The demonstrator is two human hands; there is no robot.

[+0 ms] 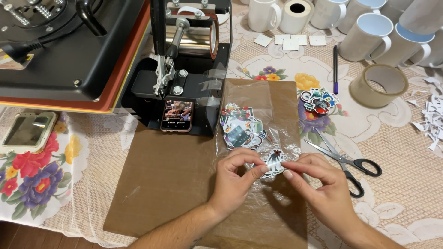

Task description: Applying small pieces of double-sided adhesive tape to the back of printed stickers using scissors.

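Item: small die-cut sticker [274, 163], white-edged with a dark and red figure, held just above a clear plastic sheet [272, 198].

Left hand [235, 177]: fingers narrow, thumb and forefinger pinched on the sticker's lower left edge.

Right hand [318, 184]: fingers narrow, thumb and forefinger tips pinched at the sticker's right edge, touching it.

At 12 o'clock of the hands, near: a heap of cut stickers [241, 127], mixed colours, lying on the same clear sheet.

Beneath: a brown cardboard sheet [161, 180], flat on the worktop [401, 152], which is covered by a lace cloth over a flowered print.

At 3 o'clock, just beside the right hand: black-handled scissors [346, 161], blades slightly apart, tips toward the sticker.

At 1 o'clock: a second, smaller cluster of stickers [319, 100]; beyond it a dark pen [335, 69], lying roughly upright in the view.

At 2 o'clock: a tape roll [378, 85], flat. Paper trimmings [431, 115] at the right edge.

At 12 to 1 o'clock, far edge: a row of mugs [369, 37], white and pale blue inside; small white squares [290, 41] before them.

At 11 o'clock: a black mug-press machine [184, 55] with a phone [177, 115] propped against its base, screen lit.

At 10 o'clock: a larger flat heat press [69, 50]; below it a second phone [28, 131], lying face up.
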